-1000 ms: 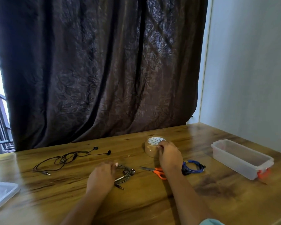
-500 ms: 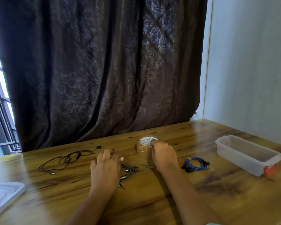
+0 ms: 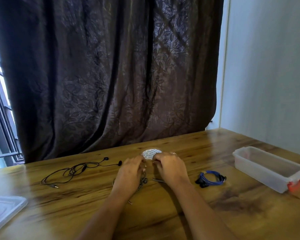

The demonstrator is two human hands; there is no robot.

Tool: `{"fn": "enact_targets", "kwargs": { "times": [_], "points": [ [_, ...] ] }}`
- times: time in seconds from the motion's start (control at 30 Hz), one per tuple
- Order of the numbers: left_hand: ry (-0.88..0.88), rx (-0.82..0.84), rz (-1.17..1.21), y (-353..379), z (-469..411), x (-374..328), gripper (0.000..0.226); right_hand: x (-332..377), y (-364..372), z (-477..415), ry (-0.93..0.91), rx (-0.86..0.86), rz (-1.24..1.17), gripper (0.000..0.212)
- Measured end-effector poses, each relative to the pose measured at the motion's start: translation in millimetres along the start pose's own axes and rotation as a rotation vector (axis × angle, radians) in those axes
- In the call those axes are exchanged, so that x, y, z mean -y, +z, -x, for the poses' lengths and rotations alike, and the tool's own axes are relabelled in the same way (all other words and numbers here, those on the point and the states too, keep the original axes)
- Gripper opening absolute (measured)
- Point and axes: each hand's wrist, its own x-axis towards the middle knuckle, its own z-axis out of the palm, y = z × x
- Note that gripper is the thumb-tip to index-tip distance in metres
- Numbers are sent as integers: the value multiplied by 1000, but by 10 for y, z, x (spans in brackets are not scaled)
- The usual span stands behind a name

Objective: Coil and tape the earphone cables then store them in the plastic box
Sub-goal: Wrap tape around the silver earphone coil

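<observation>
Right hand (image 3: 170,168) grip holds the tape roll (image 3: 150,152) near the counter (image 3: 163,222) far edge. Left hand (image 3: 130,170) grip is at the roll, state indeterminable. Grey earphones (image 3: 143,181) lie beneath the left hand. Plastic box (image 3: 267,168) is at the right edge.

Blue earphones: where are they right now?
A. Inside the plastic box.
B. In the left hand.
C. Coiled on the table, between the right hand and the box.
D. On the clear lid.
C: the blue earphones lie bundled on the table, apart from both the right hand and the plastic box.
</observation>
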Motion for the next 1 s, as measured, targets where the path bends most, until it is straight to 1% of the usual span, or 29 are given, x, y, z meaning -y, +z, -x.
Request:
{"fn": "enact_targets", "kwargs": {
  "times": [0.1,0.17,0.27,0.37,0.43,0.47,0.5,0.57,0.6,0.63,0.67,0.73,0.8,0.83,0.97,1.0],
  "points": [
    [72,-85,24,35,-30,-20,17,-1,38,-27,-61,30,-48,18],
    [84,-83,55,67,-32,-38,20,20,32,-33,-102,54,-89,20],
    [44,-85,92,88,-28,21,21,39,17,-22,-119,64,-111,18],
    [4,-114,132,60,-37,42,14,42,-23,-29,-103,62,-120,14],
    [6,-124,128,56,-29,28,12,48,-85,-45,-67,96,-112,17],
    [8,-134,128,59,-25,25,11,61,-123,-49,-45,131,-109,22],
    [2,-146,132,60,-21,26,11,77,-165,-54,-29,163,-114,31],
    [-32,-162,155,50,-20,30,10,106,-262,-58,35,206,-148,56],
    [-46,-163,164,44,-20,32,9,102,-318,-59,80,211,-152,62],
    [-53,-163,169,38,-19,32,9,86,-380,-56,120,222,-130,58],
    [-56,-162,173,33,-21,33,9,56,-444,-47,161,271,-71,48],
    [-63,-162,170,23,-16,27,10,3,-554,12,241,462,61,29],
    [-65,-160,146,15,-12,19,13,-24,-603,72,303,638,88,27],
    [-53,-152,126,15,-9,16,14,-31,-603,89,327,675,61,27],
    [3,-123,40,25,6,-16,19,-20,-581,92,352,646,-33,14],
    [9,-124,33,30,8,-17,22,-23,-583,92,363,636,-51,16]
  ]
}}
